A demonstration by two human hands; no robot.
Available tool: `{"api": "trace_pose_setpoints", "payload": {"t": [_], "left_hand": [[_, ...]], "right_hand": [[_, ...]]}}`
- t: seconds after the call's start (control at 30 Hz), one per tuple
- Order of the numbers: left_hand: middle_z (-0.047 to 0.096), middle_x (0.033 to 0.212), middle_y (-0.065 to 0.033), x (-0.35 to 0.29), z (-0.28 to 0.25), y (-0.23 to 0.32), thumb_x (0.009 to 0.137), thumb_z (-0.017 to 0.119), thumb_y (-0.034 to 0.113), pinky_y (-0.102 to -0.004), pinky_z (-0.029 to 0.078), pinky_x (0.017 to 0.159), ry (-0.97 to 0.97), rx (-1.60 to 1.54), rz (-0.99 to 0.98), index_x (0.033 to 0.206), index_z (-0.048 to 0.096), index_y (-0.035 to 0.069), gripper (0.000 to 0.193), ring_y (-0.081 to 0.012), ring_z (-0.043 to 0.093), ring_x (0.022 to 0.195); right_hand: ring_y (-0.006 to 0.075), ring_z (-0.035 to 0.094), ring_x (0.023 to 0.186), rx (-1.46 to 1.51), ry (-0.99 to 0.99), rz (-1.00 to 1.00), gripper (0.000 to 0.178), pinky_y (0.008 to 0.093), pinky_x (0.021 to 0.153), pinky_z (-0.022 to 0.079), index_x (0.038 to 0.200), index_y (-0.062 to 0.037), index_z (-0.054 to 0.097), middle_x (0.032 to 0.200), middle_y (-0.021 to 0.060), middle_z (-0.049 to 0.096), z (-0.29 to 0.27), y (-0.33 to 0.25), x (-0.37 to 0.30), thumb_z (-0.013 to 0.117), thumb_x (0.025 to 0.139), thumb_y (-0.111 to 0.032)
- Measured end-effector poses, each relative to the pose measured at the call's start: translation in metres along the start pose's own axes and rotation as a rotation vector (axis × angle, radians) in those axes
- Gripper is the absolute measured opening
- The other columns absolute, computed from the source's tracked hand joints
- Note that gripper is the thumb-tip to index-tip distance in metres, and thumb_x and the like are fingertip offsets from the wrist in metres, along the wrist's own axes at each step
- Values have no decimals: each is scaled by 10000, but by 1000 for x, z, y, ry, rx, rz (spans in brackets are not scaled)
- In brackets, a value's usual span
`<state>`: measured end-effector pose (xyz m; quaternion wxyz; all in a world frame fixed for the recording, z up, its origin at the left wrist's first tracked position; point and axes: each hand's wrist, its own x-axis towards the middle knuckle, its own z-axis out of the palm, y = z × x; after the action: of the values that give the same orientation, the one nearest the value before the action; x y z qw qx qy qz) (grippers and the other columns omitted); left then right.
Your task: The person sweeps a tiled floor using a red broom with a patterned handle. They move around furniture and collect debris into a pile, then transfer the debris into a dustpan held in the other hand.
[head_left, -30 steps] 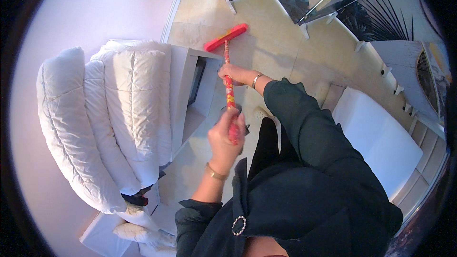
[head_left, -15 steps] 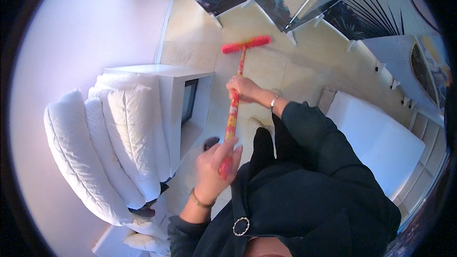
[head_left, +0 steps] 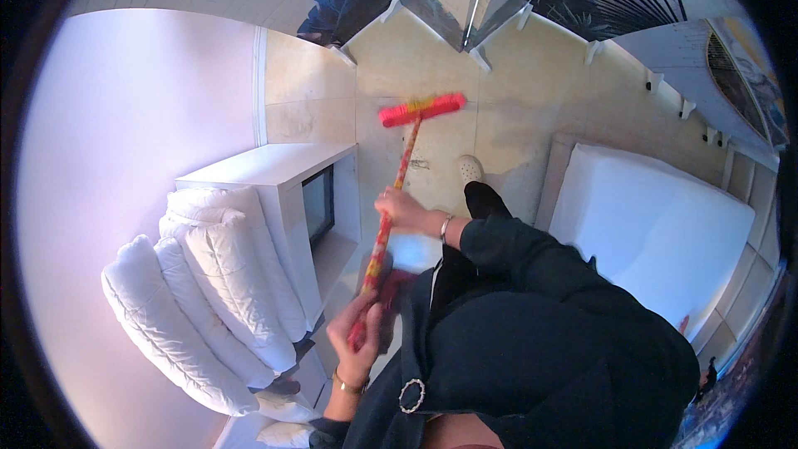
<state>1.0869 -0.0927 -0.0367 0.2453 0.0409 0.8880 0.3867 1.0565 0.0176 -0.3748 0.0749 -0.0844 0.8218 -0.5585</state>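
Note:
A broom (head_left: 378, 256) with a red and yellow patterned handle slants away from me over the floor. Its wide red head (head_left: 399, 116), slightly blurred, is at the far end with a yellow patch at the middle. My left hand (head_left: 353, 337) is closed around the near end of the handle, close to my waist. Farther along, my right hand (head_left: 403, 209) wraps the handle about midway. Beyond it, small dark marks (head_left: 417, 164) show on the tiles beside the handle.
On the left a white cabinet (head_left: 274, 162) stands by the wall, with folded white quilts (head_left: 224, 249) beside it. A bed with a white cover (head_left: 648, 216) is on the right. Folding panels on small feet (head_left: 524, 15) line the far side. My light shoe (head_left: 470, 168) is on the tiled floor (head_left: 515, 120).
The broom head sits lower in the view, nearer my body, and both hands have shifted down and left. My light shoe shows farther forward. The whole view has also turned somewhat.

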Motion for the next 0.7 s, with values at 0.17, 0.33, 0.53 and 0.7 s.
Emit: {"api": "trace_pose_setpoints", "payload": {"t": [0.17,0.33,0.53,0.7], "left_hand": [[716,838,-131,-28,-16,20,889,729,122,-293,522,742,178,48,-101,1018,714,-15,188,-182,672,743],[707,846,-78,-9,16,2,913,716,89,-240,499,729,290,33,44,1017,710,-32,160,-111,628,758],[698,859,-60,30,81,-55,931,708,89,-249,512,740,288,-85,22,1056,696,-16,163,-97,632,802],[691,777,-80,-34,89,-107,953,682,128,-259,502,663,309,-27,95,1010,715,-20,163,-96,611,700]], "right_hand": [[344,593,852,69,-16,-64,251,468,686,514,695,-88,531,742,116,600,-9,-53,1,709,725,-262],[311,564,837,-72,72,-267,212,432,693,495,695,-112,521,738,86,559,-19,-24,49,682,755,-237],[312,574,852,-243,-46,-347,187,412,721,500,692,-116,507,761,79,573,-18,56,83,685,736,-151],[315,583,854,-187,-61,-177,189,434,706,490,708,-130,500,760,68,564,41,59,20,683,741,-166]]}}
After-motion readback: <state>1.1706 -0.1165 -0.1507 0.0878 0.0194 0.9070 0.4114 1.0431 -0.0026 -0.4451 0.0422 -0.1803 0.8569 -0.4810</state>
